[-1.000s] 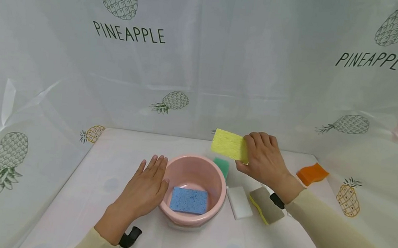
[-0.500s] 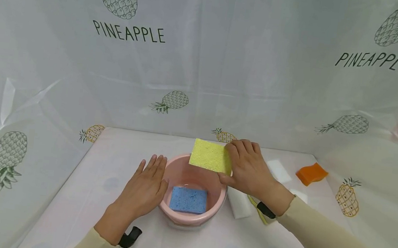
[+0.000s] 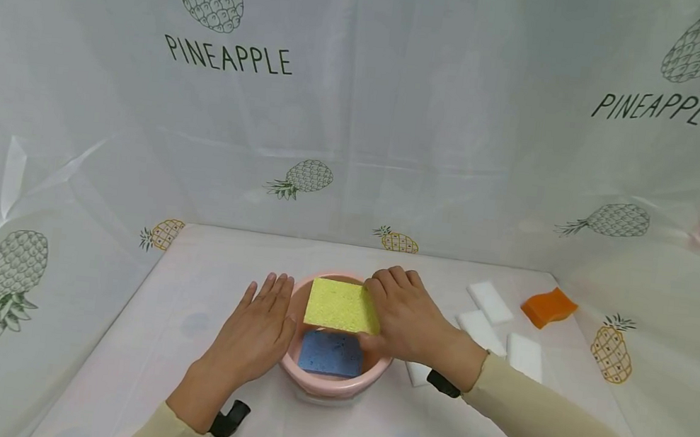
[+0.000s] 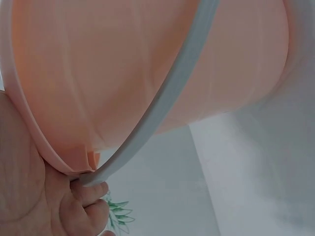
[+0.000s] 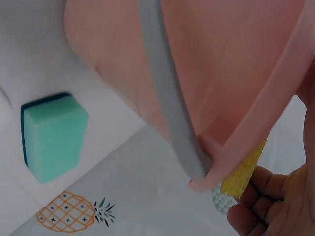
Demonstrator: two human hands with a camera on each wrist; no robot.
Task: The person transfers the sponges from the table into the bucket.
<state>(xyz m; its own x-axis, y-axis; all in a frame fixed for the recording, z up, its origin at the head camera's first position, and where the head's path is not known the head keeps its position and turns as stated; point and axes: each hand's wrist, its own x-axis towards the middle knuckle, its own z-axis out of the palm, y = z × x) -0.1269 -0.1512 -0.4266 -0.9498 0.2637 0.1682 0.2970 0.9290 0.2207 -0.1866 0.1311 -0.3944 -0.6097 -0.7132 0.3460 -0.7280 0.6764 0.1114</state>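
**A:** In the middle of the table (image 3: 139,339), what have you got in the pink bucket (image 3: 332,385)?

**B:** A blue sponge (image 3: 329,353) lies flat on its bottom. Your right hand (image 3: 406,320) holds a yellow sponge (image 3: 341,305) over the bucket's mouth, right above the blue one, with the fingers curled round its right edge. From your right wrist, the yellow edge shows pinched just past the bucket's rim.

**A:** And my left hand (image 3: 251,333)?

**B:** It rests against the bucket's left outer wall, palm down, fingers straight and together, gripping nothing. From the left wrist you see the pink wall close up, the grey handle (image 4: 162,105) slanting across it, and your fingertips (image 4: 91,189) at the rim.

**A:** What lies outside the bucket?

**B:** To your right there are three white sponges (image 3: 490,301), near one another, and a fourth white piece (image 3: 415,373) half hidden by your right wrist. An orange sponge (image 3: 548,306) sits further right, near the table's edge. A green sponge (image 5: 54,135) lies on the table behind the bucket; only your right wrist camera shows it.
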